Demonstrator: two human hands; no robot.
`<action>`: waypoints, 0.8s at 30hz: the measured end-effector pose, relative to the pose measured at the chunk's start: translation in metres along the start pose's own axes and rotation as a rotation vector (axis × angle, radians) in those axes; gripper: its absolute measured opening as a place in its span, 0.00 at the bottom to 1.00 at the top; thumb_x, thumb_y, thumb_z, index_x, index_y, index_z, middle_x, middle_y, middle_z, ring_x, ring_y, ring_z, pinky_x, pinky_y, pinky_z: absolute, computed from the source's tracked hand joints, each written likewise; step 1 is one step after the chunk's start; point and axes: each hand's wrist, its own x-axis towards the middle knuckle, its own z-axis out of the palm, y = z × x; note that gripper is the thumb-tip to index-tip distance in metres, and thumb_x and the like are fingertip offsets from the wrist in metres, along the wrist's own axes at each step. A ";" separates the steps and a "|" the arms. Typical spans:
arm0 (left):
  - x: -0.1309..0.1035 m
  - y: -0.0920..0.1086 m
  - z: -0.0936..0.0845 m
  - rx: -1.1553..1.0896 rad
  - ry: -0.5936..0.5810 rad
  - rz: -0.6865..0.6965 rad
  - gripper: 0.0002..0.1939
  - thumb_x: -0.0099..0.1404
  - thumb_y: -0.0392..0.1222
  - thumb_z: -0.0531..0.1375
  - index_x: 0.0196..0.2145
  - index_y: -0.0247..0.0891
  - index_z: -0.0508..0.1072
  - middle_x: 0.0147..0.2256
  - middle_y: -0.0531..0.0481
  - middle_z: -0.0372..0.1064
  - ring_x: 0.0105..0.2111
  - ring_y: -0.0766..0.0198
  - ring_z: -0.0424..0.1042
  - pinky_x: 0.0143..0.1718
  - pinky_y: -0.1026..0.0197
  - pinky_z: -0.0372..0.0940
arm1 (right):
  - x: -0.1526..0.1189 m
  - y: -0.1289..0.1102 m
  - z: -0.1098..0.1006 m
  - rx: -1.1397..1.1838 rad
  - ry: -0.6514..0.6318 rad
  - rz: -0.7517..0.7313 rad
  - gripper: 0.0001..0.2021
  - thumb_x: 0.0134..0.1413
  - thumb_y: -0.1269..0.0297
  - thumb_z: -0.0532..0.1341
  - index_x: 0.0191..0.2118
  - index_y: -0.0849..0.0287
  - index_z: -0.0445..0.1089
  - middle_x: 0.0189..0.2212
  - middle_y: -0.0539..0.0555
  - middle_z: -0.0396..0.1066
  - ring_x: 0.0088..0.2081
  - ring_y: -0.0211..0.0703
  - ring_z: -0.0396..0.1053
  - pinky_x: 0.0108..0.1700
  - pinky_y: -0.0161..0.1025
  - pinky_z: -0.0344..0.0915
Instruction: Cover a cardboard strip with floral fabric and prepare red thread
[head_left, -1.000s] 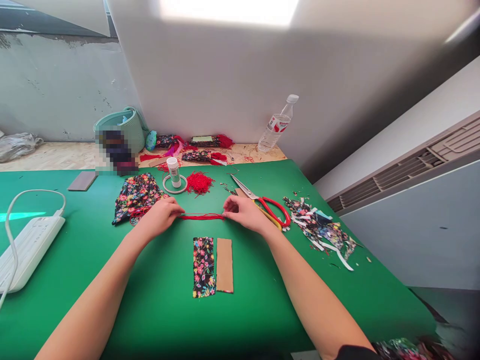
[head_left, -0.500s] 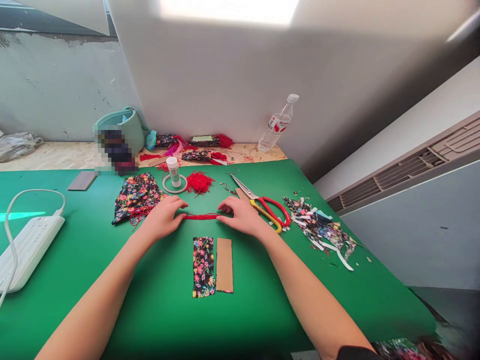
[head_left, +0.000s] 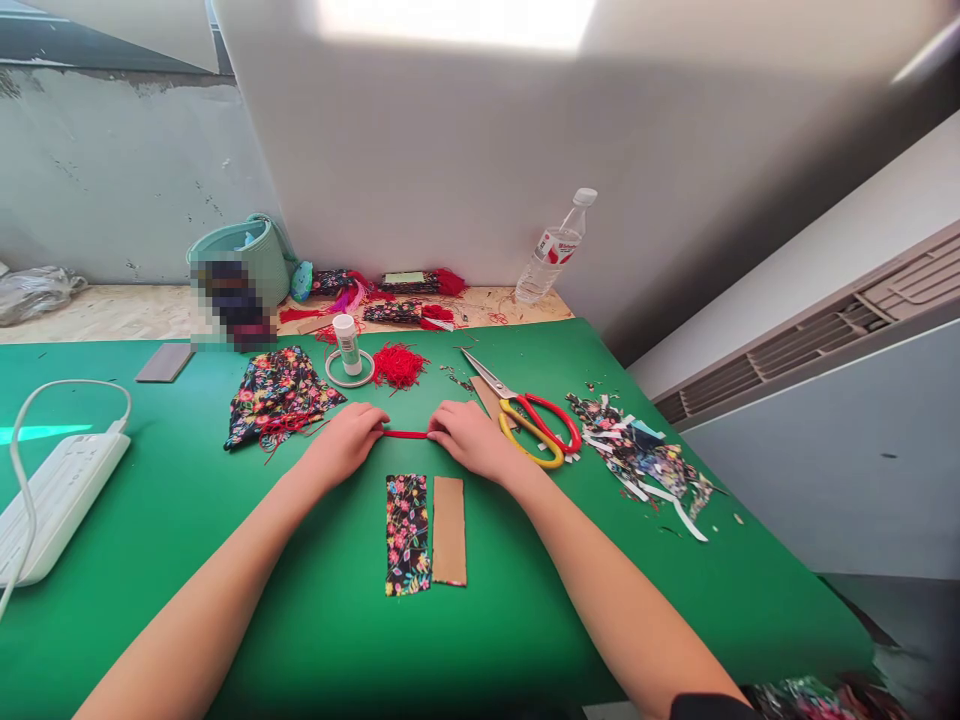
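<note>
A bundle of red threads (head_left: pixel 406 435) is stretched level between my two hands, just above the green mat. My left hand (head_left: pixel 348 438) pinches its left end, and my right hand (head_left: pixel 466 436) pinches the right end. Fingertips hide both ends. Below lie two strips side by side: a black floral fabric strip (head_left: pixel 407 535) and a plain tan strip (head_left: pixel 449 530). Behind the threads is a heap of red threads (head_left: pixel 400 367). Scissors (head_left: pixel 536 420) with one red and one yellow handle lie beside my right hand.
A glue stick (head_left: pixel 347 345) stands inside a ring (head_left: pixel 328 372). Floral cloth (head_left: pixel 274 395) lies left; fabric scraps (head_left: pixel 645 455) lie right. A white power strip (head_left: pixel 64 505) is at far left. A water bottle (head_left: pixel 556 250) and a teal basket (head_left: pixel 259 255) stand at the back.
My hands have come closer together, and the red threads between them now form a tighter, narrower bundle. The strips and scissors have stayed in place.
</note>
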 end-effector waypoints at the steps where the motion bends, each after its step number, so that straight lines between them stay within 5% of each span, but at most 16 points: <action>1: 0.000 0.000 0.001 0.015 0.003 0.008 0.08 0.64 0.33 0.51 0.39 0.37 0.68 0.35 0.45 0.69 0.38 0.57 0.69 0.41 0.56 0.65 | 0.000 -0.001 0.000 -0.041 -0.007 -0.011 0.05 0.60 0.70 0.56 0.34 0.61 0.68 0.34 0.56 0.69 0.38 0.45 0.67 0.42 0.41 0.57; 9: -0.003 0.000 0.003 0.042 0.020 0.045 0.10 0.64 0.31 0.49 0.41 0.36 0.65 0.34 0.45 0.69 0.38 0.58 0.69 0.40 0.56 0.65 | -0.001 -0.004 0.001 -0.256 -0.028 -0.090 0.09 0.62 0.70 0.51 0.35 0.63 0.67 0.35 0.60 0.70 0.37 0.48 0.65 0.40 0.43 0.53; 17: -0.002 0.010 -0.006 0.036 -0.028 0.017 0.09 0.61 0.35 0.53 0.40 0.36 0.68 0.36 0.44 0.66 0.39 0.57 0.67 0.41 0.56 0.65 | -0.003 -0.002 -0.006 -0.092 0.008 -0.048 0.03 0.56 0.67 0.59 0.34 0.60 0.68 0.34 0.54 0.70 0.38 0.44 0.66 0.41 0.39 0.55; 24: -0.004 0.018 0.003 0.144 0.022 -0.004 0.34 0.60 0.56 0.55 0.59 0.34 0.59 0.59 0.38 0.55 0.58 0.42 0.51 0.57 0.42 0.48 | -0.006 -0.006 -0.007 -0.033 0.128 -0.093 0.14 0.52 0.56 0.62 0.39 0.62 0.68 0.37 0.57 0.71 0.39 0.47 0.66 0.43 0.42 0.58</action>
